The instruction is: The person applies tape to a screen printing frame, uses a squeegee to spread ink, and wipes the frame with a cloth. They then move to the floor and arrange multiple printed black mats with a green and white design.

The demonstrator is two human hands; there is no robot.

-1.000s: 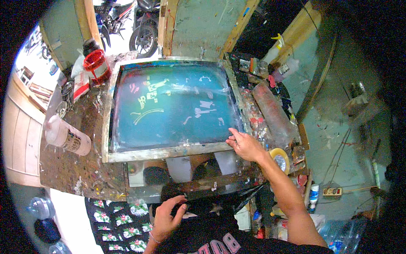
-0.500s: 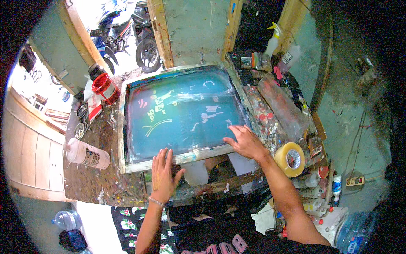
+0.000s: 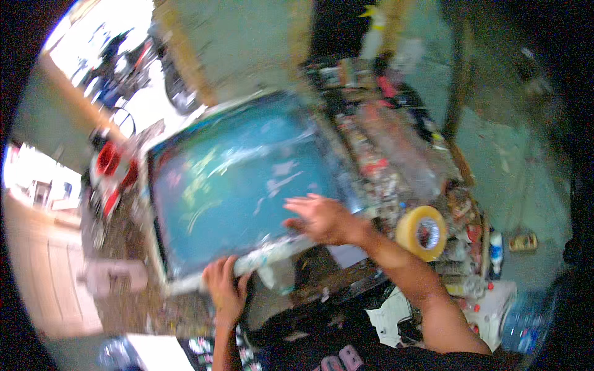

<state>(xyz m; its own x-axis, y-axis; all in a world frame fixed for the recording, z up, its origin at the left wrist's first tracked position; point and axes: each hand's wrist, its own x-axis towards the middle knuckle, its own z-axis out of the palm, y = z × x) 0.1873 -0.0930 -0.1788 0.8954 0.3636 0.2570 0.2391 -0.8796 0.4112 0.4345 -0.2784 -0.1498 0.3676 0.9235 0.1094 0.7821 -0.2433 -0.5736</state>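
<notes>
A screen-printing frame (image 3: 278, 250) with a blue-green mesh (image 3: 238, 179) lies tilted on the worktable. Pale shapes mark the mesh, blurred by motion. My left hand (image 3: 224, 289) is at the near left part of the rim, its fingers bent over the wood and the thumb beside it. Over the near right part of the mesh, my right hand (image 3: 323, 218) holds nothing, its fingers stretched out to the left. Whether it touches the mesh I cannot tell. To the right of that forearm lies a roll of clear yellowish tape (image 3: 406, 232).
A red tub (image 3: 127, 170) stands left of the frame, with a pale pink bottle (image 3: 114, 276) nearer me. On the right lie a clear plastic-wrapped roll (image 3: 405, 151) and paint-stained clutter. A blue water jug (image 3: 523, 324) is at the lower right.
The view has shifted and blurred. The frame now sits more slanted, its near left corner lower. My left hand's fingers have curled over the rim; my right hand has moved left over the mesh.
</notes>
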